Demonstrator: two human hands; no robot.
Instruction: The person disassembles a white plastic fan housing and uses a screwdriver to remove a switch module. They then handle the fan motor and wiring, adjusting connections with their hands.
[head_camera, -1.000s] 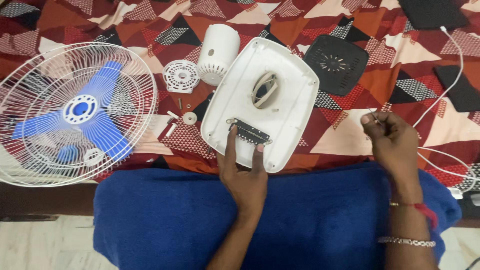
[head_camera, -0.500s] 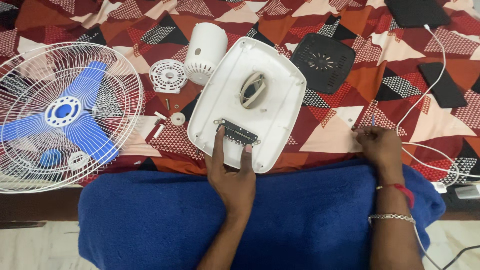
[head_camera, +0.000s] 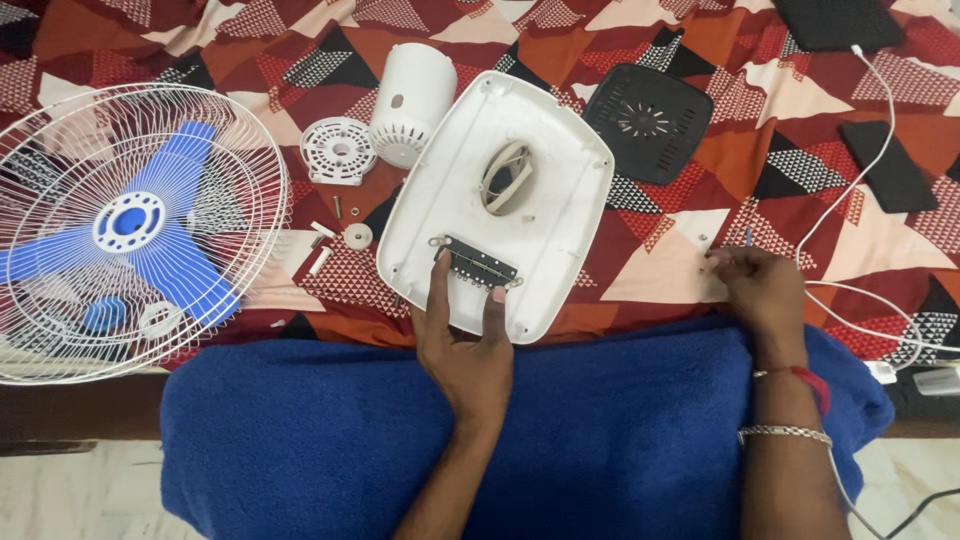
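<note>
On the patterned cloth, our left hand (head_camera: 468, 345) presses flat and open on the white fan base (head_camera: 497, 200), while our right hand (head_camera: 757, 285) pinches a small screw. Fan cage (head_camera: 130, 225) and motor cover (head_camera: 412, 100) lie detached; reassembly looks far off.

- You are in a home, most likely a bedroom, doing a repair on a bed rather than in a workshop.
- The patterned bedsheet (head_camera: 700, 270) in red, orange and white triangles covers the whole surface from 9 to 3 o'clock.
- A blue blanket (head_camera: 620, 430) lies at 6 o'clock.
- Pale tiled floor (head_camera: 70, 500) shows at 7 o'clock.
- A white charging cable (head_camera: 880, 120) trails at 2 o'clock.
</note>
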